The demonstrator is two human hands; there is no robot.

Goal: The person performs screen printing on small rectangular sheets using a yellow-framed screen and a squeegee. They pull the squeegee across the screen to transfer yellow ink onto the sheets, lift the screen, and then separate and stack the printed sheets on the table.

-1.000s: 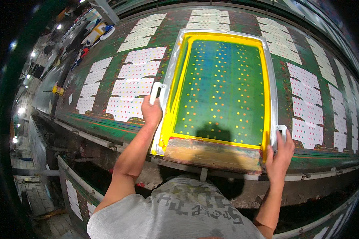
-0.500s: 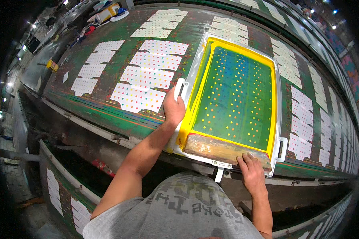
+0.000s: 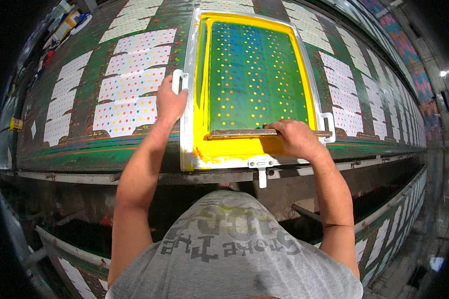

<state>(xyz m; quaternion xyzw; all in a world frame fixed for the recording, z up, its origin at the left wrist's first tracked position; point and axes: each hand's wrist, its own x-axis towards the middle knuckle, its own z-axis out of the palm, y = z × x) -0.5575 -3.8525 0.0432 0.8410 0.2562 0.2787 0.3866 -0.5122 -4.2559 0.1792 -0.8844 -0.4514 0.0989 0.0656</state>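
Note:
A screen printing frame [image 3: 189, 114] with a pale metal border lies on the long green table [image 3: 85, 155]. Its green mesh [image 3: 244, 74] carries rows of small dots, and yellow ink [image 3: 229, 148] runs round the edges and along the near end. My left hand [image 3: 171, 102] is closed round the white handle [image 3: 177, 75] on the frame's left side. In my right hand [image 3: 297, 138] is a wooden squeegee [image 3: 239, 133], gripped near its right part. The squeegee stands on edge across the mesh, just beyond the near strip of ink. Its lower edge is hard to see.
White dotted fabric pieces [image 3: 132, 82] lie in groups left of the frame, with more pieces [image 3: 340, 92] on the right. A white tab [image 3: 262, 177] juts from the frame's near edge. Below, another table level [image 3: 80, 249] carries pieces too. A yellow object [image 3: 16, 124] sits at far left.
My right hand has wrapped round the squeegee and raised it from lying at the near end onto its edge, farther up the mesh. The near ink is uncovered. The view has shifted.

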